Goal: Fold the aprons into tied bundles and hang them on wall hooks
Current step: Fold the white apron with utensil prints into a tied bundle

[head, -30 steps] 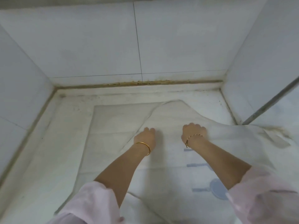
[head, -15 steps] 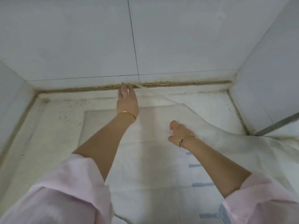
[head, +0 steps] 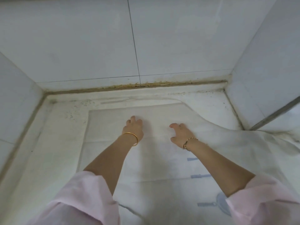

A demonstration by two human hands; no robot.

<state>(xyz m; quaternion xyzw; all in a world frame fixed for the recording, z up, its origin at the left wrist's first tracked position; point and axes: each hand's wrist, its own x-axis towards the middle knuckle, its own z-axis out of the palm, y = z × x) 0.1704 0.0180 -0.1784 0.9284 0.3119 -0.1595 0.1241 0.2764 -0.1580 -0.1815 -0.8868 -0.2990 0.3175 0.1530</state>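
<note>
A white stone bench (head: 53, 143) fills a recess walled with pale tiles (head: 81, 46) at the back and on both sides. A brownish, grimy seam (head: 146, 85) runs along the back joint. Dark specks (head: 71, 114) dot the bench's far left part. A grey metal strip (head: 276, 114) slants at the right.

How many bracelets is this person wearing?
2: a gold bangle on the left wrist and a thin twisted bracelet on the right wrist. The pink sleeves may hide more higher up the arms.

1 apron (head: 113, 124), 2 hands (L hand (head: 134, 127), R hand (head: 180, 133)), 2 bracelets (head: 131, 138) (head: 188, 142), 2 sleeves (head: 84, 195) (head: 266, 200).
</note>
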